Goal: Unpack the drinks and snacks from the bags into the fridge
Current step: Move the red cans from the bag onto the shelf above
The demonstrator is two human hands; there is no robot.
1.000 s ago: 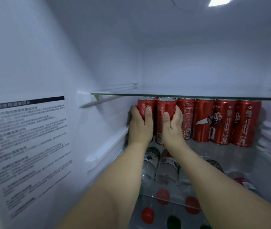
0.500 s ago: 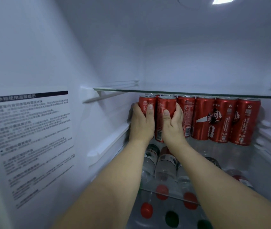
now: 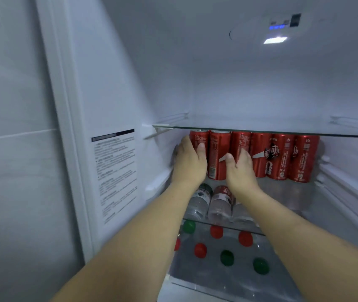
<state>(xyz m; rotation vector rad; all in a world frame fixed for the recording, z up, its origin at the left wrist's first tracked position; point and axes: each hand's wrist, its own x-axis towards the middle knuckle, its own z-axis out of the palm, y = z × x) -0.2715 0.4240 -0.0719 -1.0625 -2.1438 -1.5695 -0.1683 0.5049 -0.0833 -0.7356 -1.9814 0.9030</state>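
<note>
Six red cans [image 3: 261,156] stand in a row under the glass shelf [image 3: 282,132]. The left hand [image 3: 190,163] grips the end can; the right hand [image 3: 240,168] holds the third, apparently squaring the row to save room.

White fridge interior wall [image 3: 112,83] at nine o'clock, bearing printed instruction label [image 3: 113,171]; lit ceiling lamp [image 3: 275,39] at one o'clock; glass shelf [image 3: 261,127] across centre.
</note>
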